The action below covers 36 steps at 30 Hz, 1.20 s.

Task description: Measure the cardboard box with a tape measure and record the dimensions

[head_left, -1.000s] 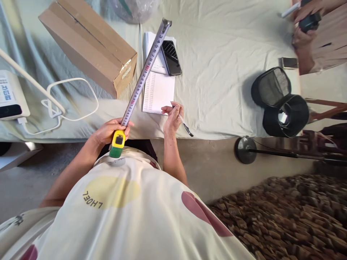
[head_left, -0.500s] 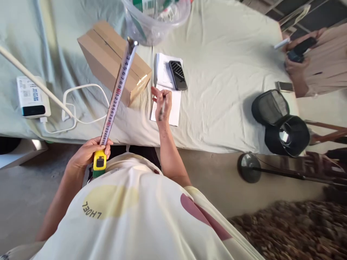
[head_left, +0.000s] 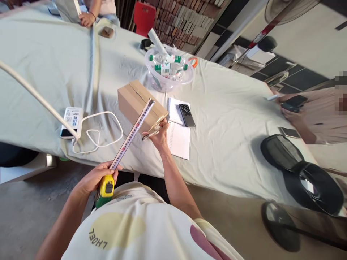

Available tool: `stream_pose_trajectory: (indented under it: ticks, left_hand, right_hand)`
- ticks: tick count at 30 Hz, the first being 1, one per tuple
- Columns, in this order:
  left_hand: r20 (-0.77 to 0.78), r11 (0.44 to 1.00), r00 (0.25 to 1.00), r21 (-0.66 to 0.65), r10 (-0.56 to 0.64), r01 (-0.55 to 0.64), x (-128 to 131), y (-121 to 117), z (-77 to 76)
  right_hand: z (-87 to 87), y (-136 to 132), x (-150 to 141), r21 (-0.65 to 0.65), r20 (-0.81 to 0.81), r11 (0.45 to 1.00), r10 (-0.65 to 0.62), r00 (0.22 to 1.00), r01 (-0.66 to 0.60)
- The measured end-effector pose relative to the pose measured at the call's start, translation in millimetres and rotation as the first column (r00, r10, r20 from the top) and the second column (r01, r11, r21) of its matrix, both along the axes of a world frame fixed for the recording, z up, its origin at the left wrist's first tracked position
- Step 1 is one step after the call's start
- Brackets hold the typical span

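My left hand (head_left: 93, 177) grips a yellow and green tape measure (head_left: 106, 189) close to my body. Its steel blade (head_left: 132, 134) sticks out stiffly toward a brown cardboard box (head_left: 138, 105) on the cloth-covered table (head_left: 230, 119). My right hand (head_left: 159, 134) is closed on a pen (head_left: 151, 133) at the near corner of the box. Beside that hand lies a white paper sheet (head_left: 179, 139), with a notepad (head_left: 173, 110) and a black phone (head_left: 186, 115) just beyond.
A white power bank (head_left: 71, 121) with a looped cable (head_left: 100, 135) lies left. A clear bowl of water bottles (head_left: 168, 70) stands behind the box. Black mesh-topped objects (head_left: 300, 169) sit right. Another person's hands (head_left: 291, 104) hold a phone far right; a further person's hand (head_left: 86, 18) rests at the top.
My view has tilted up, showing more of the table. My right hand moved from the paper to the box corner. The tape blade swung right toward the box.
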<state>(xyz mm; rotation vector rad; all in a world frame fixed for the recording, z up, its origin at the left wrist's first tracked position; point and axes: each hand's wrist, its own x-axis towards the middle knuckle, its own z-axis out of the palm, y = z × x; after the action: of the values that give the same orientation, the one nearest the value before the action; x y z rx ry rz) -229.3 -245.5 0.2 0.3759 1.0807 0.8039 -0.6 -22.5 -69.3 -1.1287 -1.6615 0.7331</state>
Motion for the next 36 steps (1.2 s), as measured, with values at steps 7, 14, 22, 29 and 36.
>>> stream_pose_trajectory:
  ticks: [7, 14, 22, 29, 36]
  left_hand:
    - [-0.014, 0.999, 0.999, 0.003, 0.035, -0.035, -18.1, -5.2, 11.8]
    - [-0.02, 1.0, 1.0, 0.018, -0.022, 0.023, -27.5, -10.0, 19.3]
    - [-0.119, 0.998, 0.99, 0.001, -0.07, 0.071, -30.3, -25.0, 16.9]
    - [-0.231, 0.977, 0.968, 0.161, -0.1, 0.139, -32.1, -41.3, 39.6]
    - [-0.438, 0.914, 0.852, 0.141, -0.286, 0.38, -55.4, -38.4, 51.9]
  right_hand:
    - [17.6, -2.8, 9.2, 0.11, 0.058, 0.99, 0.085, 0.995, -0.091]
    - [44.4, -17.2, 33.0, 0.223, 0.141, 0.954, 0.174, 0.975, -0.203]
    - [66.5, -32.2, 38.7, 0.215, 0.076, 0.976, 0.017, 0.997, -0.033]
    - [91.3, -37.5, 30.9, -0.015, -0.124, 0.994, 0.109, 0.986, -0.112]
    - [133.1, -46.4, 58.2, -0.3, 0.008, 0.919, 0.272, 0.962, -0.257]
